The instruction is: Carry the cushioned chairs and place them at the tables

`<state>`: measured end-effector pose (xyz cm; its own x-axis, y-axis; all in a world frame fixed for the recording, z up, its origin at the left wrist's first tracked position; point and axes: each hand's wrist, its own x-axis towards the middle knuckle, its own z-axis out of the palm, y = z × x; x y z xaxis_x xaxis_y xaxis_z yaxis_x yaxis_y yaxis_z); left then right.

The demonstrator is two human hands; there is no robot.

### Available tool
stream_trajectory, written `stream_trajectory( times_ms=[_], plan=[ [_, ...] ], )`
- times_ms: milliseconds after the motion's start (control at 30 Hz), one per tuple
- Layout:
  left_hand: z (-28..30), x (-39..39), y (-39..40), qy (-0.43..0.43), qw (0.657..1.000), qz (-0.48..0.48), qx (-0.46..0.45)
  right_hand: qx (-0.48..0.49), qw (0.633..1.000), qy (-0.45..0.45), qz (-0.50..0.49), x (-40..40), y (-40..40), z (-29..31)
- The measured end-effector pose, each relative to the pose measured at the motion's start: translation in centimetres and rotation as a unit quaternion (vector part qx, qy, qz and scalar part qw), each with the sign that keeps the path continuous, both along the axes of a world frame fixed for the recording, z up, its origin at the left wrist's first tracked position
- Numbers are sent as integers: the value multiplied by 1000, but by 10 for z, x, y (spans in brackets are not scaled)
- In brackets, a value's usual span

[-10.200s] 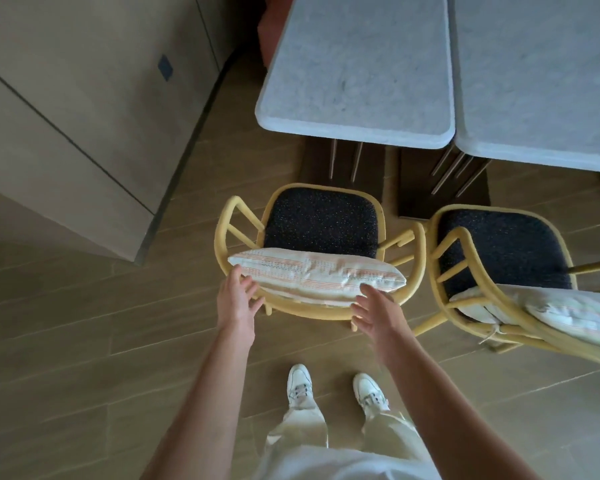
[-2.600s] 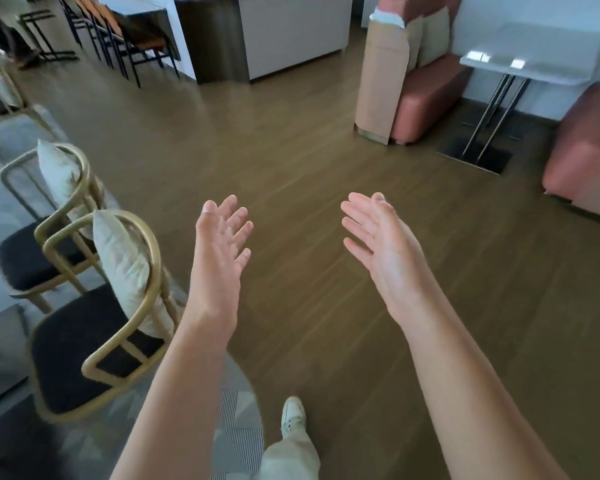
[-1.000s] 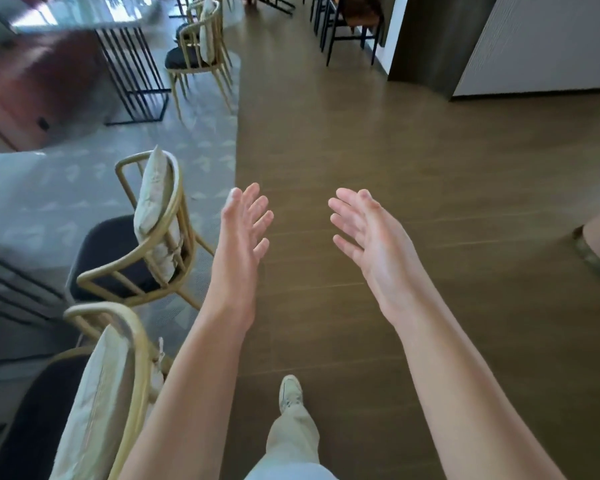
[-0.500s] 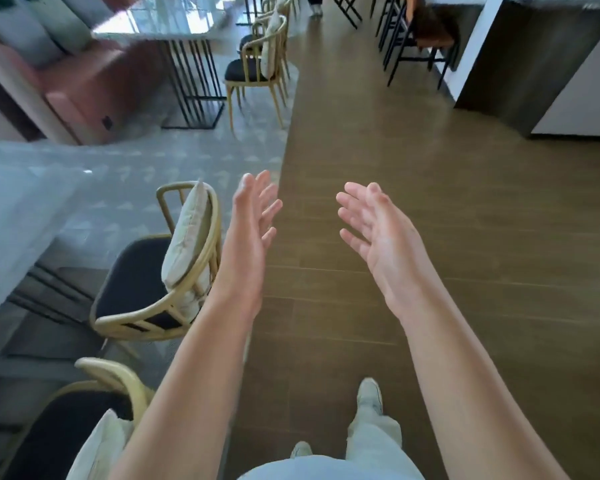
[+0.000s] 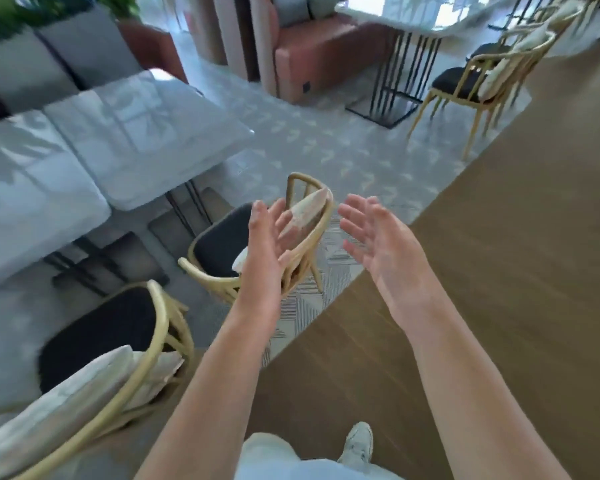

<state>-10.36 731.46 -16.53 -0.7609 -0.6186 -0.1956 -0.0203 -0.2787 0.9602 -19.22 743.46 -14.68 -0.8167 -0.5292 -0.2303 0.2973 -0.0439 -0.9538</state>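
Wooden nearest chair and second chair sit at the white table — apparently already placed. Left hand and right hand spread, empty — likely between carries; far chair beyond.

A terracotta sofa, grey cushions, and, blurred, perhaps a plant

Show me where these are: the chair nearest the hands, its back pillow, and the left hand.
chair nearest the hands point(image 5: 219, 242), head view, on its dark seat cushion.
back pillow point(image 5: 307, 211), head view, on its upper half above the fingers.
left hand point(image 5: 262, 251), head view, on the palm's edge.
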Motion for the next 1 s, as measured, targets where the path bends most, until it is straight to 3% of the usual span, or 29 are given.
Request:
stream_trajectory(
  times_ms=[400, 800, 1000],
  plan=[
    [-5, 93, -68, -21, 955, 295, -22, -7, 969, -10, 246, 23, -108, 1],
    [-20, 147, -115, -24, 943, 332, 6, 19, 970, -23, 240, 53, -156, -25],
    [-20, 133, -126, -32, 942, 335, -9, 3, 967, -32, 252, 33, -188, -30]
  ],
)
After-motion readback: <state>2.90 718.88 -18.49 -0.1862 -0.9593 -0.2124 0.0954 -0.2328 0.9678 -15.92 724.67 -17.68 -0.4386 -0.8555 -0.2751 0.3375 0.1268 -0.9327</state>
